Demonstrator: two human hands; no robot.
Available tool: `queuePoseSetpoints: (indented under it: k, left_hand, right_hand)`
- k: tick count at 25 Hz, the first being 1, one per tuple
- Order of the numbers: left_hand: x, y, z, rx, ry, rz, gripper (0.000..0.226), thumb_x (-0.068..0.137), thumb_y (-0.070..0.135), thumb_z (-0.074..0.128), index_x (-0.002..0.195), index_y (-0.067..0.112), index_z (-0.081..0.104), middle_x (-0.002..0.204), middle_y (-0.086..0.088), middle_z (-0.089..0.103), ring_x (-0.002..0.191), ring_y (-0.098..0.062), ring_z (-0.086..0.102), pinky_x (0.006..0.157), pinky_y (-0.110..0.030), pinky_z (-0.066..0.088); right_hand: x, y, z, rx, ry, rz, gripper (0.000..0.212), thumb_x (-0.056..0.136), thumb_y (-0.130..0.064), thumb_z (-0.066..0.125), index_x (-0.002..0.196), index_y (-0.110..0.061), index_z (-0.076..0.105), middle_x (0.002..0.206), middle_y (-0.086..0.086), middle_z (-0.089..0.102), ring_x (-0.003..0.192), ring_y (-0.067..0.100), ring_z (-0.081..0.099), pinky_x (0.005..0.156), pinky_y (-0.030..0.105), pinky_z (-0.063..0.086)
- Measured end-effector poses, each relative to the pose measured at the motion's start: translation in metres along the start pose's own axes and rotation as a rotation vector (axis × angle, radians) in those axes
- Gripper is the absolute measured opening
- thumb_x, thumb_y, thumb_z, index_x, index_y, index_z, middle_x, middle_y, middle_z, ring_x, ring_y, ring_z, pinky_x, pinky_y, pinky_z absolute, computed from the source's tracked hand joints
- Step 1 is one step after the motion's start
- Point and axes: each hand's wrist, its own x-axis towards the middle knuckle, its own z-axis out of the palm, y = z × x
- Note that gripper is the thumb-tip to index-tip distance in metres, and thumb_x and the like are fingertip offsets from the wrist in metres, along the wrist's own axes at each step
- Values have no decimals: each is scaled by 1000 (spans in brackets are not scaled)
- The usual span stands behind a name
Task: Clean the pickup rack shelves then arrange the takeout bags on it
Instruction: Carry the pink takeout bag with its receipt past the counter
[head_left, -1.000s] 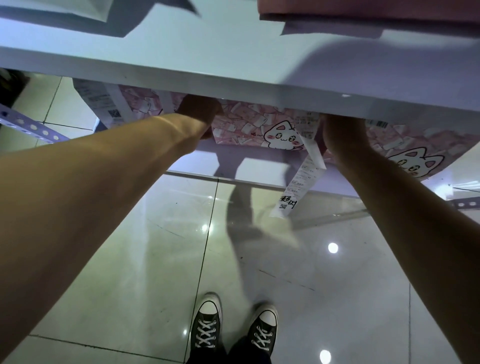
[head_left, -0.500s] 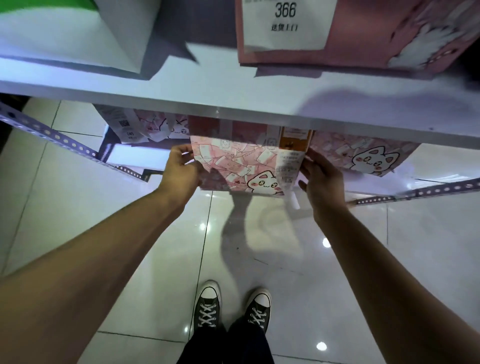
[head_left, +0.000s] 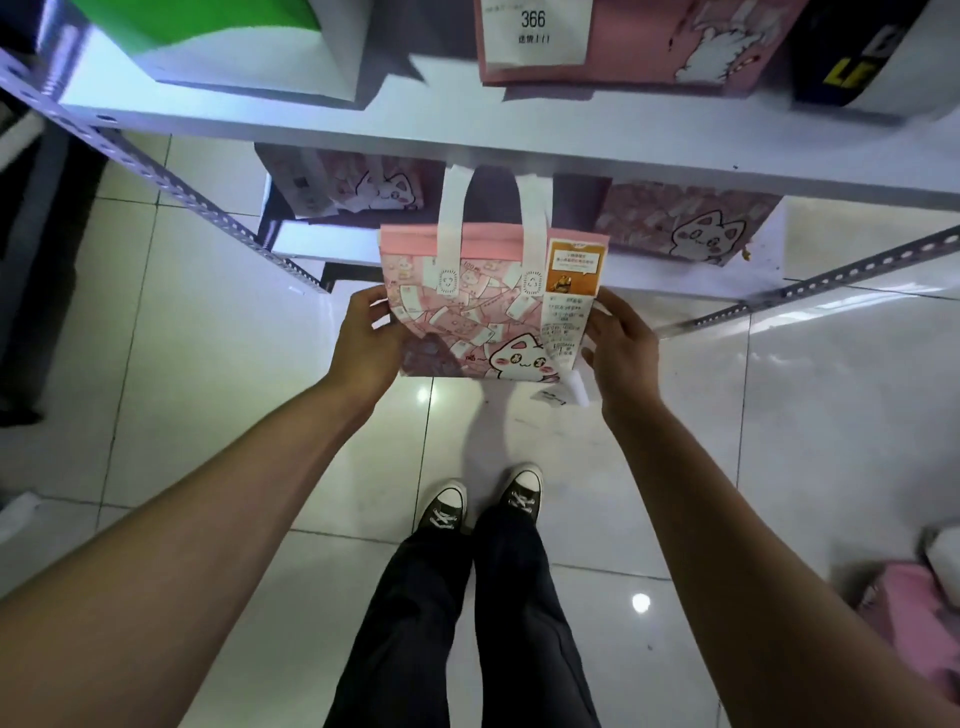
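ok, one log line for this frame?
left hand: grips pink cat-print takeout bag | right hand: grips bag | bag: clear of white lower shelf

Glossy white floor tiles (head_left: 810, 415) with dark grout are observed; ceiling-light reflections (head_left: 641, 603) are noted thereon.

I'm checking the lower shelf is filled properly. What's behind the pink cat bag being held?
Behind the pink cat bag, held by left hand and right hand, two more cat bags sit on the lower shelf. The shelf area directly behind is covered.
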Motion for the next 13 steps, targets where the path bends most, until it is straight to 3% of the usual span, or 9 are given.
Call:
queuePoseSetpoints:
  k: [4, 7, 9, 11, 13]
  left_hand:
    - [-47, 17, -12, 121, -35, 66, 42, 84, 16, 60, 124, 28, 52, 126, 2, 62, 111, -15, 61, 89, -34, 52]
    - [-85, 35, -18, 123, -82, 110, 40, 89, 14, 61, 124, 31, 53, 113, 16, 62, 104, -3, 62, 75, -19, 52]
    - [-116, 50, -23, 127, -114, 158, 39, 90, 12, 63, 122, 34, 52, 110, 21, 60, 93, 8, 64, 65, -11, 51]
    - [-142, 65, -23, 158, -145, 221, 39, 92, 13, 63, 125, 32, 52, 110, 22, 59, 85, 21, 60, 61, -5, 49]
    - [-169, 87, -17, 193, -180, 274, 41, 95, 16, 61, 131, 32, 51, 108, 24, 59, 83, 23, 59, 60, -6, 48]
  right_hand:
    - [-54, -18, -14, 8, 99, 11, 43, 99, -13, 43, 92, -40, 76, 91, -13, 78, 88, 5, 72, 72, 26, 55]
    - [-98, -33, -27, 1, 186, -8, 38, 100, -12, 42, 121, -19, 73, 110, -1, 76, 101, 15, 71, 88, 38, 60]
    - [-132, -43, -39, 28, 226, -4, 38, 101, -12, 42, 128, -15, 69, 118, 4, 74, 106, 19, 69, 95, 44, 58]
    - [-165, -55, -53, 70, 265, -8, 37, 103, -12, 41, 130, -14, 67, 119, 4, 73, 105, 18, 69, 93, 42, 59]
    - [-200, -68, -73, 124, 325, -38, 37, 104, -12, 41, 132, -14, 66, 120, 4, 72, 102, 15, 69, 83, 32, 60]
